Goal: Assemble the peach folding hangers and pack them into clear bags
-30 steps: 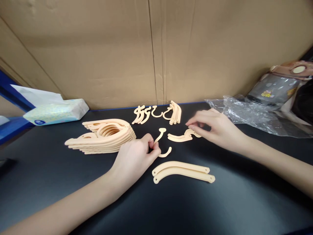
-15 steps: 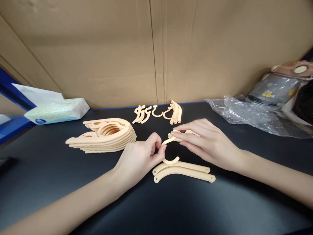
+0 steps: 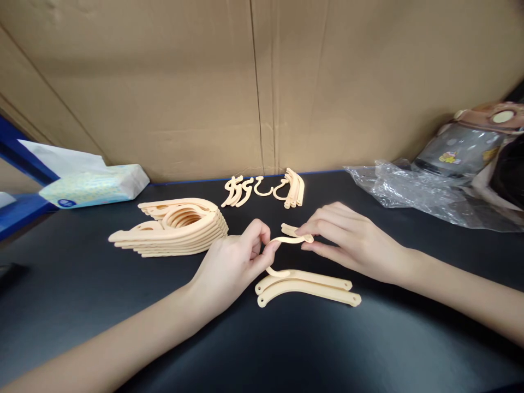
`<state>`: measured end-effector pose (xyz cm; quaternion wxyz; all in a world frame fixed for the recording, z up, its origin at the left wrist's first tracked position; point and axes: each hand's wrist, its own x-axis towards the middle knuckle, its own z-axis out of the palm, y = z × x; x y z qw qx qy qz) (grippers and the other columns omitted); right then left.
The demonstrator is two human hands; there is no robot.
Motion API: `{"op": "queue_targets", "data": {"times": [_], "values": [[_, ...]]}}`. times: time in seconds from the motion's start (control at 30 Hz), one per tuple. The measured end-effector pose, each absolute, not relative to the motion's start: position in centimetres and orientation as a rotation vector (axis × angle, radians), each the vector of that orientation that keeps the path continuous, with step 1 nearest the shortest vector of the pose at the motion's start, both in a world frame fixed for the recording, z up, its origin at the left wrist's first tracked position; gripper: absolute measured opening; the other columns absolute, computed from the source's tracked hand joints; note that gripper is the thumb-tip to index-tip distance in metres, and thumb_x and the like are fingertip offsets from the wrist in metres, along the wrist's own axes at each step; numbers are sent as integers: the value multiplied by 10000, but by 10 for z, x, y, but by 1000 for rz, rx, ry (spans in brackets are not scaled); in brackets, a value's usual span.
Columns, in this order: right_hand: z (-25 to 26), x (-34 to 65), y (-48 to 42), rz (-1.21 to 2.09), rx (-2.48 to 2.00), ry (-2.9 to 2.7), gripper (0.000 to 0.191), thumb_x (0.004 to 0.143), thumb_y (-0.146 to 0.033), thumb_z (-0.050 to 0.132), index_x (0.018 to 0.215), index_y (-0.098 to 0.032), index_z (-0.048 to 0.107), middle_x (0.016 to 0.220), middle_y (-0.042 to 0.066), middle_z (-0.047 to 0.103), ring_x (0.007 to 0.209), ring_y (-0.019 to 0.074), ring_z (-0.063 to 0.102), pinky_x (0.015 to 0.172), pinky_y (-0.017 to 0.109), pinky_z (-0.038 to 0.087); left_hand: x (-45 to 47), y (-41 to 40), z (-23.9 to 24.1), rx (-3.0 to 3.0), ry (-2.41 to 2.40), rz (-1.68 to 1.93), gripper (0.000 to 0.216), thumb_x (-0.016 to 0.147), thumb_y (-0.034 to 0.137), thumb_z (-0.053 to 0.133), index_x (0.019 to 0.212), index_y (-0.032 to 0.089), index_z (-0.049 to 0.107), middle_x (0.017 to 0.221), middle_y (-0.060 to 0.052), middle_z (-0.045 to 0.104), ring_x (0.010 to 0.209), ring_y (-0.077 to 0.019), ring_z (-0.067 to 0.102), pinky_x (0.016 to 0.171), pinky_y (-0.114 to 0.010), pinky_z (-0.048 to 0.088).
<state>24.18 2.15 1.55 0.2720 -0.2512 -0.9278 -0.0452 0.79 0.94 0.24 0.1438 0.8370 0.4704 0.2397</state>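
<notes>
A cream plastic hanger hook is held between my two hands above the black table. My left hand is closed, with thumb and index finger pinching the hook near its bend. Its curved tip shows below that thumb. My right hand pinches the hook's flat end between thumb and fingertips. Behind those fingers lies another cream piece, mostly hidden. Just below the hands, two curved hanger arms with holes at their ends lie side by side.
A stack of folded hangers lies to the left. Toward the cardboard wall are several loose hooks and a bundle of hanger arms. A tissue pack sits at far left; a clear plastic bag and a transparent container stand right.
My right hand has shifted slightly right, its fingers now pinching the hook's flat end. The hook has turned, and its curved tip has swung left. My left hand keeps its pinch.
</notes>
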Motion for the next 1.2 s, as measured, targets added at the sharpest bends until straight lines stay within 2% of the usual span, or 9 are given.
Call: {"op": "queue_targets", "data": {"times": [0.13, 0.37, 0.47, 0.63, 0.73, 0.9, 1.2], "values": [[15, 241, 21, -123, -668, -2542, 115, 935, -272, 559, 935, -162, 596, 820, 37, 662, 737, 163, 571, 732, 313, 429, 7, 9, 4, 2434, 1316, 765, 136, 965, 325, 414, 880, 219, 426, 528, 121, 339, 425, -73, 355, 461, -189, 282], [11, 238, 19, -179, -646, -2549, 178, 917, -325, 592, 848, -164, 560, 761, 6, 643, 692, 138, 558, 770, 316, 419, 5, 8, 1, 2545, 1380, 859, 60, 953, 275, 484, 961, 232, 525, 606, 107, 503, 484, -58, 488, 480, -176, 314], [9, 238, 19, -160, -618, -2528, 170, 925, -323, 581, 852, -170, 564, 749, 1, 644, 690, 136, 558, 770, 313, 420, 5, 10, -1, 2529, 1424, 911, 66, 943, 296, 516, 953, 241, 551, 620, 108, 572, 473, -59, 518, 464, -184, 309], [8, 238, 18, -147, -547, -2549, 125, 933, -275, 565, 952, -160, 612, 872, 38, 691, 763, 155, 581, 729, 305, 427, 5, 10, 0, 2452, 1492, 887, 106, 936, 324, 538, 910, 221, 540, 685, 93, 679, 472, -74, 578, 463, -193, 324], [8, 237, 17, -148, -518, -2550, 179, 937, -264, 558, 1047, -140, 627, 887, 49, 695, 788, 166, 586, 721, 309, 430, 5, 9, 1, 2494, 1512, 881, 126, 934, 320, 540, 870, 211, 545, 630, 90, 655, 450, -80, 567, 440, -188, 300], [9, 236, 14, -178, -501, -2573, 205, 945, -258, 546, 1070, -132, 648, 808, 44, 683, 764, 168, 577, 708, 315, 424, 6, 8, 1, 2629, 1525, 874, 150, 935, 319, 545, 840, 203, 544, 511, 103, 541, 383, -77, 487, 416, -172, 288], [9, 233, 7, -251, -454, -2588, 201, 961, -260, 518, 1034, -141, 664, 771, 38, 653, 781, 165, 553, 698, 300, 407, 6, 7, -2, 2719, 1433, 828, 118, 991, 296, 446, 917, 215, 491, 696, 91, 672, 482, -71, 591, 422, -175, 272]]}}
